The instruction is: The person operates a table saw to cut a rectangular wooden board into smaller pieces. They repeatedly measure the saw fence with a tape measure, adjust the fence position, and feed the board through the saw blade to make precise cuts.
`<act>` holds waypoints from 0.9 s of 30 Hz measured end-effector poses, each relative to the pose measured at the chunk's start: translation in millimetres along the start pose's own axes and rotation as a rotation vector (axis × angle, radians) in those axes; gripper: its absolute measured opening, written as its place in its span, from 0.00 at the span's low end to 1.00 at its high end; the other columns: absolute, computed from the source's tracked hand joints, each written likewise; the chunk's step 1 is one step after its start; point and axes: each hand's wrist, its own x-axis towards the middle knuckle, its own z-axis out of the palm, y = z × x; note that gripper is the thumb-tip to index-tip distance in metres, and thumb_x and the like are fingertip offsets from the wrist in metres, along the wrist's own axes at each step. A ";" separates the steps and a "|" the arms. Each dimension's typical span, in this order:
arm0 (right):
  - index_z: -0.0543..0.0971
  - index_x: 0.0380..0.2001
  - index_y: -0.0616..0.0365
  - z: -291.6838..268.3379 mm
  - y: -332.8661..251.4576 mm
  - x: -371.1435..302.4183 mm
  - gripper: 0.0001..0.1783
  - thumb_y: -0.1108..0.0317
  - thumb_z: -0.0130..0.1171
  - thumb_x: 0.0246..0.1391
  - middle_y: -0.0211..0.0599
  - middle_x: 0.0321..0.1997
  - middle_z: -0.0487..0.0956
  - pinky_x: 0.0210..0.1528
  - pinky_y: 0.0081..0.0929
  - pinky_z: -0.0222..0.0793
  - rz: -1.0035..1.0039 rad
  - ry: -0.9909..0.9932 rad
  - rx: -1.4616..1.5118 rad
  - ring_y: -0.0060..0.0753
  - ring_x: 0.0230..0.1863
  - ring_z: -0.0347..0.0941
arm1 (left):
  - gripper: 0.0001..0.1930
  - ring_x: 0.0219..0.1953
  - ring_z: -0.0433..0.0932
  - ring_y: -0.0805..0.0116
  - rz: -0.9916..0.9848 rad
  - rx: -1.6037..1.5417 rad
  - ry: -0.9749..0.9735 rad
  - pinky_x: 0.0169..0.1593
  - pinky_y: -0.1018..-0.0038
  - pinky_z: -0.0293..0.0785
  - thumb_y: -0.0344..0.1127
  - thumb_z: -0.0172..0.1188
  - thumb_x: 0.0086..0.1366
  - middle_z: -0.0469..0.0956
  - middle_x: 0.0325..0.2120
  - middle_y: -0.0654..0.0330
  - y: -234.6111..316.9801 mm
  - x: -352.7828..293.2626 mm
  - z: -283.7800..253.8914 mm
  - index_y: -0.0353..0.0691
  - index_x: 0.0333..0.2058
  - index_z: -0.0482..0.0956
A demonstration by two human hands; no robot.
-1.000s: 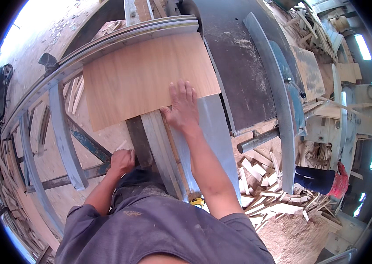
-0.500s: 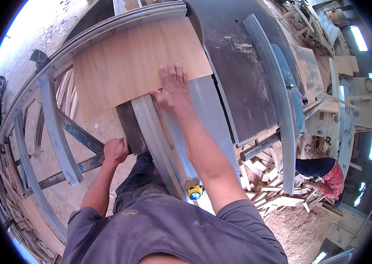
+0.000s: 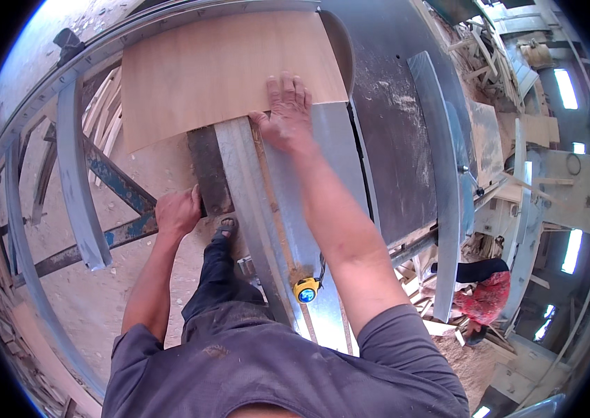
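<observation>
Flat on a thin light wood sheet (image 3: 204, 73), my right hand (image 3: 286, 115) rests with fingers stretched forward and the thumb at the sheet's near edge. The sheet lies against a long metal fence (image 3: 190, 17) on a saw's sliding table (image 3: 312, 181). Lower and to the left, my left hand (image 3: 179, 211) is closed round what looks like a short dark handle beside a dark metal plate (image 3: 211, 171); the fingers mostly hide it. A yellow tape measure (image 3: 306, 290) sits on the table close to my body.
Right of the slot stretches the dark fixed saw table (image 3: 392, 139), dusted with sawdust, with an upright metal rip fence (image 3: 438, 181). A blue metal frame (image 3: 117, 174) stands at the left. A person in red (image 3: 484, 296) bends over wood scraps at the right.
The wood sheet, the sliding table and both my hands have moved forward, away from my body. My foot now shows below the dark plate. The person at the right has bent lower.
</observation>
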 end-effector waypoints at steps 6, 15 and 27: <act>0.56 0.73 0.51 -5.4 -5.5 6.6 0.50 0.40 0.60 0.53 0.49 0.78 0.46 0.77 0.50 0.28 0.021 -0.075 -0.035 0.53 0.79 0.35 | 0.27 0.29 0.81 0.42 -0.050 -0.054 0.024 0.37 0.51 0.76 0.49 0.42 0.73 0.81 0.24 0.44 4.3 -4.0 -12.4 0.40 0.26 0.85; 0.53 0.74 0.50 -7.8 -4.1 1.2 0.52 0.42 0.62 0.53 0.49 0.79 0.44 0.77 0.50 0.29 0.023 -0.094 -0.063 0.54 0.79 0.34 | 0.28 0.28 0.82 0.44 -0.030 -0.114 -0.003 0.35 0.53 0.77 0.51 0.44 0.72 0.81 0.22 0.45 2.7 -6.5 -21.4 0.37 0.23 0.85; 0.56 0.72 0.52 -24.3 -15.5 -1.9 0.50 0.47 0.63 0.50 0.51 0.78 0.46 0.77 0.52 0.35 0.107 -0.106 -0.006 0.57 0.78 0.38 | 0.26 0.32 0.82 0.42 0.061 -0.168 -0.179 0.38 0.50 0.75 0.51 0.44 0.73 0.81 0.26 0.42 -8.8 1.4 -31.9 0.36 0.34 0.84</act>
